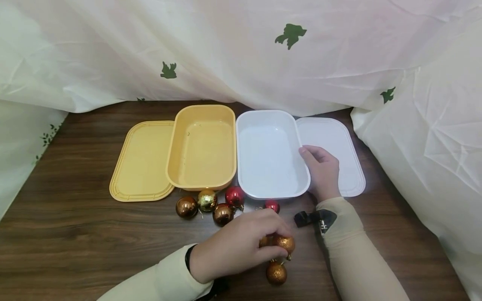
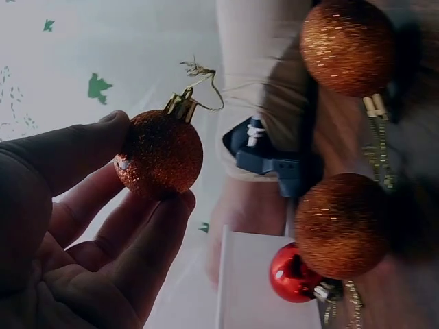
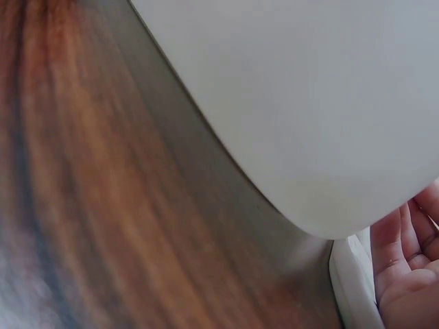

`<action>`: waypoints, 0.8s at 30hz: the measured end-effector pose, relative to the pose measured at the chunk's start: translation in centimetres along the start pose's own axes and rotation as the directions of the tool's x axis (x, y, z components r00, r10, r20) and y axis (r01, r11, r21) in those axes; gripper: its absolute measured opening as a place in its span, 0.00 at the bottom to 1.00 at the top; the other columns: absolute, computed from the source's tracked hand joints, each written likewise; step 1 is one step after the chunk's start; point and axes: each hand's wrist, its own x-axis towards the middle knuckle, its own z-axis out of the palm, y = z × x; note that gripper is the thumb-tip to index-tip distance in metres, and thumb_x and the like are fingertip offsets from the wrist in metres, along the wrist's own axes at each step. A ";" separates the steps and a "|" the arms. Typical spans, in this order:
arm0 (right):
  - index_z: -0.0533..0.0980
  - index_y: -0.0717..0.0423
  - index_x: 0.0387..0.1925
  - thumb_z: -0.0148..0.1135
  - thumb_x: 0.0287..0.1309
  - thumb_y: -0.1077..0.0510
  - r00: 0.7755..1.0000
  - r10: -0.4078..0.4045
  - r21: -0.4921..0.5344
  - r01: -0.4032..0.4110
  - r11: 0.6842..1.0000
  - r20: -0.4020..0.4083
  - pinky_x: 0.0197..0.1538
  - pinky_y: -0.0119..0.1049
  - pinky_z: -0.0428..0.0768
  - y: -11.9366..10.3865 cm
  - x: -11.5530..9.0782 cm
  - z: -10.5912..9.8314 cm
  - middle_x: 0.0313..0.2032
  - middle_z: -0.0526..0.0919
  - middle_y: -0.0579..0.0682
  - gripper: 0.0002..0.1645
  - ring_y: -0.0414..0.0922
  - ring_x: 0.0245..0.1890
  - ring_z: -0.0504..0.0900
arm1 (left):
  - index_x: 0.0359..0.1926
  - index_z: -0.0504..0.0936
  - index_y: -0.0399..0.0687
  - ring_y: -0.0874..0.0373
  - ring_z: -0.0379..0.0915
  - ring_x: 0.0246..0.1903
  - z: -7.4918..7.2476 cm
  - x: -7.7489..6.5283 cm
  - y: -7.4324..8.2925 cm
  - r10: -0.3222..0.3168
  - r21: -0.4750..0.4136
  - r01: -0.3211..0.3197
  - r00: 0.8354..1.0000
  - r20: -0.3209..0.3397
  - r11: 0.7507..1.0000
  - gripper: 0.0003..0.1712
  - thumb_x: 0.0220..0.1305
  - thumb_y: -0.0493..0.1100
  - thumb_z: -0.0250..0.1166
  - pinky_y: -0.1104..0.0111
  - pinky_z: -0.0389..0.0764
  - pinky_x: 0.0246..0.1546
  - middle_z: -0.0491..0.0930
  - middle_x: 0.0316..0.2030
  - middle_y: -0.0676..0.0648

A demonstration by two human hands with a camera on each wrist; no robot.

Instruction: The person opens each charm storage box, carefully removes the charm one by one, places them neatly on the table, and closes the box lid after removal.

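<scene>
In the head view my left hand (image 1: pixel 241 242) is over the front of the table, pinching an orange glitter bauble (image 2: pixel 161 161) between thumb and fingertips; its gold cap and string stick out. Another orange glitter bauble (image 1: pixel 276 273) lies just in front of this hand, and a third (image 1: pixel 264 241) is partly hidden by the fingers. My right hand (image 1: pixel 321 171) grips the right side of the white plastic box (image 1: pixel 273 161), thumb at the rim and fingers along the outer wall. The box's inside shows bare.
A yellow box (image 1: pixel 203 154) stands left of the white one, with a yellow lid (image 1: pixel 144 161) beside it. The white lid (image 1: pixel 346 159) lies under my right hand. Brown baubles (image 1: pixel 186 207), a gold bauble (image 1: pixel 207 200) and red baubles (image 1: pixel 234 196) sit before the boxes. White curtain (image 1: pixel 233 50) hangs behind.
</scene>
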 end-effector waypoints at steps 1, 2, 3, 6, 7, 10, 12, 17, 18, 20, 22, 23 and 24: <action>0.80 0.45 0.45 0.60 0.52 0.34 1.000 -0.002 -0.004 0.002 1.000 0.000 0.44 0.37 0.79 0.0 0.0 0.0 0.44 0.82 0.44 0.26 0.41 0.45 0.80 | 0.40 0.81 0.54 0.74 0.69 0.44 0.1 -0.1 -0.1 0.008 0.023 -0.008 1.000 0.000 1.000 0.10 0.58 0.48 0.66 0.84 0.66 0.48 0.77 0.40 0.60; 0.80 0.45 0.45 0.60 0.52 0.34 1.000 -0.003 -0.007 0.003 1.000 0.000 0.44 0.38 0.79 0.0 0.0 0.0 0.44 0.82 0.44 0.26 0.41 0.45 0.80 | 0.40 0.81 0.54 0.74 0.69 0.43 0.3 -0.2 -0.2 0.017 0.035 -0.017 1.000 -0.001 0.999 0.09 0.58 0.48 0.66 0.84 0.66 0.47 0.77 0.40 0.60; 0.80 0.45 0.45 0.59 0.52 0.34 1.000 -0.002 -0.009 0.002 1.000 0.001 0.44 0.38 0.79 0.0 0.0 0.0 0.44 0.82 0.43 0.26 0.41 0.45 0.80 | 0.39 0.81 0.54 0.74 0.68 0.42 0.4 -0.3 -0.3 0.021 0.045 -0.021 1.000 -0.001 0.999 0.09 0.58 0.48 0.66 0.85 0.66 0.45 0.76 0.39 0.60; 0.80 0.45 0.45 0.60 0.52 0.34 1.000 0.003 -0.006 -0.003 1.000 0.003 0.44 0.38 0.79 -0.1 -0.1 0.0 0.44 0.82 0.43 0.26 0.40 0.44 0.80 | 0.39 0.80 0.54 0.75 0.68 0.41 0.7 -0.5 -0.5 0.019 0.066 -0.020 1.000 0.006 0.998 0.09 0.57 0.48 0.66 0.85 0.66 0.44 0.76 0.39 0.61; 0.80 0.45 0.45 0.60 0.52 0.34 1.000 0.004 -0.006 -0.004 1.000 0.003 0.44 0.38 0.79 -0.1 -0.1 0.0 0.44 0.82 0.43 0.26 0.40 0.44 0.80 | 0.39 0.80 0.54 0.75 0.68 0.40 0.8 -0.6 -0.6 0.017 0.071 -0.017 1.000 0.007 0.997 0.09 0.57 0.48 0.66 0.85 0.66 0.44 0.76 0.39 0.61; 0.80 0.45 0.45 0.60 0.52 0.34 1.000 0.007 -0.005 -0.007 1.000 0.004 0.45 0.37 0.79 -0.2 -0.1 0.0 0.44 0.82 0.43 0.26 0.40 0.44 0.79 | 0.39 0.80 0.55 0.75 0.68 0.40 1.0 -0.8 -0.8 0.003 0.090 -0.004 1.000 0.017 0.996 0.09 0.58 0.48 0.66 0.85 0.67 0.43 0.75 0.39 0.61; 0.80 0.45 0.45 0.60 0.52 0.34 1.000 0.007 -0.005 -0.007 1.000 0.003 0.45 0.37 0.79 -0.2 -0.1 0.0 0.44 0.82 0.43 0.25 0.40 0.44 0.79 | 0.40 0.80 0.55 0.75 0.68 0.40 1.1 -0.8 -0.9 -0.006 0.098 0.004 1.000 0.024 0.995 0.09 0.58 0.48 0.66 0.85 0.67 0.44 0.75 0.39 0.61; 0.80 0.45 0.45 0.60 0.53 0.34 1.000 0.003 -0.003 -0.003 1.000 0.002 0.44 0.37 0.79 -0.2 -0.1 0.0 0.44 0.82 0.43 0.25 0.40 0.44 0.79 | 0.40 0.80 0.54 0.75 0.68 0.40 1.3 -1.0 -1.2 -0.016 0.104 0.013 0.999 0.030 0.994 0.08 0.58 0.46 0.66 0.84 0.67 0.44 0.75 0.39 0.61; 0.80 0.45 0.45 0.60 0.53 0.34 1.000 0.002 -0.003 -0.002 1.000 0.001 0.44 0.37 0.79 -0.2 -0.1 -0.1 0.44 0.82 0.43 0.25 0.40 0.44 0.79 | 0.39 0.80 0.54 0.75 0.68 0.40 1.4 -1.0 -1.3 -0.017 0.107 0.014 0.999 0.030 0.994 0.08 0.58 0.46 0.66 0.84 0.67 0.44 0.74 0.39 0.60; 0.80 0.45 0.45 0.60 0.52 0.34 1.000 0.003 -0.001 -0.003 1.000 0.001 0.44 0.37 0.79 -0.1 -0.1 -0.1 0.43 0.82 0.43 0.25 0.40 0.44 0.79 | 0.39 0.80 0.54 0.74 0.68 0.39 1.5 -1.1 -1.5 -0.019 0.117 0.015 0.999 0.030 0.993 0.07 0.58 0.46 0.66 0.84 0.68 0.43 0.74 0.38 0.60; 0.80 0.46 0.44 0.60 0.52 0.35 1.000 0.003 0.002 -0.003 1.000 0.000 0.44 0.37 0.79 -0.1 -0.1 -0.1 0.43 0.82 0.43 0.25 0.40 0.44 0.79 | 0.38 0.79 0.55 0.74 0.68 0.37 1.7 -1.1 -1.6 -0.023 0.125 0.018 0.999 0.032 0.992 0.07 0.58 0.46 0.66 0.85 0.68 0.42 0.73 0.37 0.60; 0.80 0.46 0.44 0.60 0.52 0.35 1.000 0.003 0.002 -0.003 1.000 0.000 0.44 0.37 0.79 -0.1 -0.1 -0.1 0.43 0.82 0.43 0.25 0.40 0.44 0.79 | 0.37 0.79 0.55 0.74 0.67 0.37 1.7 -1.1 -1.7 -0.025 0.128 0.020 0.999 0.034 0.992 0.06 0.58 0.46 0.66 0.85 0.68 0.41 0.73 0.37 0.60; 0.81 0.46 0.44 0.60 0.52 0.35 1.000 0.004 0.004 -0.004 1.000 -0.001 0.44 0.37 0.79 -0.1 -0.1 -0.1 0.43 0.82 0.43 0.25 0.40 0.44 0.79 | 0.37 0.79 0.55 0.74 0.67 0.36 1.8 -1.1 -1.8 -0.028 0.129 0.023 0.999 0.036 0.991 0.06 0.58 0.46 0.66 0.85 0.68 0.41 0.73 0.36 0.60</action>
